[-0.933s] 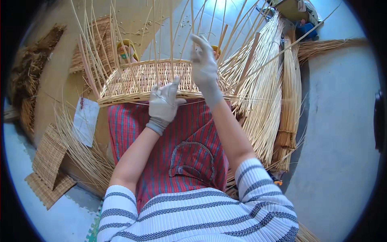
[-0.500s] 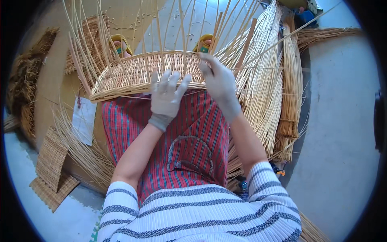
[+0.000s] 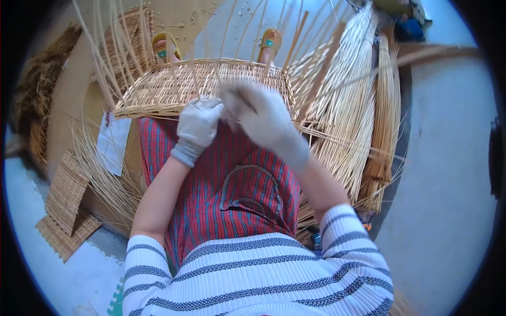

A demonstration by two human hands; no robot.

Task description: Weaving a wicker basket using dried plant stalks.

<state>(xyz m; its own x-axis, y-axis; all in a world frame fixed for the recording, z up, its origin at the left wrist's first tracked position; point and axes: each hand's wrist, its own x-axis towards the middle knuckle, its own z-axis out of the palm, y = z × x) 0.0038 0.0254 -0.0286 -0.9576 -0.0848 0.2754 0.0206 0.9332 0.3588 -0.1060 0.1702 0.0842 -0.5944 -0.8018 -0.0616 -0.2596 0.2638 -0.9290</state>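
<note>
A half-woven wicker basket (image 3: 158,87) rests on my lap over a red striped apron (image 3: 232,189), with thin upright stakes (image 3: 137,37) rising from its rim. My left hand (image 3: 197,124), in a white glove, presses on the near rim of the basket. My right hand (image 3: 261,116), also gloved and blurred by motion, sits just beside it at the rim and pinches a thin wicker strand (image 3: 327,138) that trails off to the right. The two hands almost touch.
Bundles of straw-coloured wicker rods (image 3: 358,105) lie on the floor at my right. Small woven mats (image 3: 66,203) and a white sheet of paper (image 3: 113,142) lie at my left. My feet in sandals (image 3: 269,42) show beyond the basket. A darker woven piece (image 3: 37,105) stands far left.
My right hand has come down from high among the stakes to the near rim, close to my left hand. The left hand has stayed at the rim, its fingers now curled.
</note>
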